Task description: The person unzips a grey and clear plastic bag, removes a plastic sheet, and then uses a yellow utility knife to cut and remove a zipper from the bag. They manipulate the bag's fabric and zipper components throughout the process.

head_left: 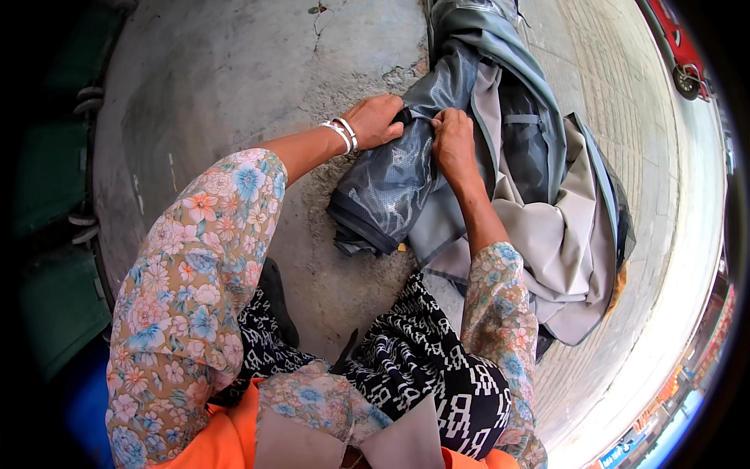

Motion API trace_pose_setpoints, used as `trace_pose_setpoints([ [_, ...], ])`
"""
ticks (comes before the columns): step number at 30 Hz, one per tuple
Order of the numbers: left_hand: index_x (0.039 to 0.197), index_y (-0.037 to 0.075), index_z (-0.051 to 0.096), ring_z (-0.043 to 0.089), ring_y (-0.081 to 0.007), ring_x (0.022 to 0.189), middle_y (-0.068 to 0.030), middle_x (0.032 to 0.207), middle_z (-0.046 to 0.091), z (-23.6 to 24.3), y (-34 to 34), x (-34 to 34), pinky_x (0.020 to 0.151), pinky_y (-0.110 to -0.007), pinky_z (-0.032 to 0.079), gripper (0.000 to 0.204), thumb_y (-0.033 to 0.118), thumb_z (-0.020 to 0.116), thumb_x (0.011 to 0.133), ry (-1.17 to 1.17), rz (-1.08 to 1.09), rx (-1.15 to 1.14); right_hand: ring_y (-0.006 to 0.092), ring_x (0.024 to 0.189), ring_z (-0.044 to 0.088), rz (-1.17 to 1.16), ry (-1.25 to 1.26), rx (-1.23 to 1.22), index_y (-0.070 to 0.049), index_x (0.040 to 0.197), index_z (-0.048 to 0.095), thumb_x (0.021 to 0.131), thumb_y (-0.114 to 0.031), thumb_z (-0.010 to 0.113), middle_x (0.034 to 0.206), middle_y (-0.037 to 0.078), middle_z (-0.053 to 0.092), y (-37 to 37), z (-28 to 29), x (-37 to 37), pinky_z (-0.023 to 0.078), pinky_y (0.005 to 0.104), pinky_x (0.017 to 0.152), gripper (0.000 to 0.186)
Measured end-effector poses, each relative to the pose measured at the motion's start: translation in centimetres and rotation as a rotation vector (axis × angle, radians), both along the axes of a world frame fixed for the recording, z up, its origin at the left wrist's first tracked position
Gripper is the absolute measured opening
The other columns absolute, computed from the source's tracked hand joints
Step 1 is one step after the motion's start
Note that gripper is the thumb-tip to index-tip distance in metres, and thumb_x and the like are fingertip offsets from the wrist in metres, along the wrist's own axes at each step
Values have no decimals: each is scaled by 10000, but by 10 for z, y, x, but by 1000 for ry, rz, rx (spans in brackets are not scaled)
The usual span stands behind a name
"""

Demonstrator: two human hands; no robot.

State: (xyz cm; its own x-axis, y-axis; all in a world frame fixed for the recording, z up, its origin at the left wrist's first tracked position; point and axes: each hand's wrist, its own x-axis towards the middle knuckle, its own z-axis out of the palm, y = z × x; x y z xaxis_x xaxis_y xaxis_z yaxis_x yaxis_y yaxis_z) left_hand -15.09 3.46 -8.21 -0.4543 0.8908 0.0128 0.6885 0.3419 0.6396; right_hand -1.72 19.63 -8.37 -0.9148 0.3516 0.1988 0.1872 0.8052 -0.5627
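Observation:
Both my hands grip a rolled bundle of grey fabric with a shiny mesh layer (381,191) lying on the concrete. My left hand (376,118), with white bands on its wrist, is closed at a dark strap (405,116) on the bundle. My right hand (451,148) is closed beside it on the same band, fingertips bent into the fabric; exactly what they pinch is partly hidden. More of the fabric, grey and beige with dark mesh panels (562,234), spreads loosely to the right.
Green bins (58,289) with small wheels stand along the left edge. Cracked concrete ground (234,70) lies around the bundle. A red wheeled vehicle (678,39) is at the upper right. My dark shoe (277,305) and patterned trouser legs are below my hands.

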Motion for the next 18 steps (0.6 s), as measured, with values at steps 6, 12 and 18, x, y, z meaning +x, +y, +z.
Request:
trace_pose_setpoints([
  [6, 1012, 19, 511, 583, -270, 778, -131, 910, 537, 0, -9, 12, 746, -374, 501, 311, 86, 663, 749, -224, 115, 115, 380, 870, 562, -114, 14, -36, -10, 926, 557, 910, -79, 583, 898, 193, 592, -2, -1, 2, 456, 464, 777, 75],
  [12, 967, 11, 531, 579, -244, 725, -118, 839, 540, -6, -9, 18, 703, -352, 504, 270, 110, 652, 747, -83, 183, 183, 375, 870, 593, -131, -16, -38, -13, 918, 565, 914, -105, 587, 891, 194, 616, -4, 10, 0, 469, 460, 771, 95],
  [18, 978, 5, 541, 597, -277, 734, -145, 846, 568, -11, -7, 16, 708, -379, 510, 270, 127, 638, 757, -55, 194, 183, 365, 885, 593, -39, 4, 28, -23, 977, 595, 880, -117, 611, 923, 177, 622, -11, 27, -3, 480, 450, 792, 136],
])
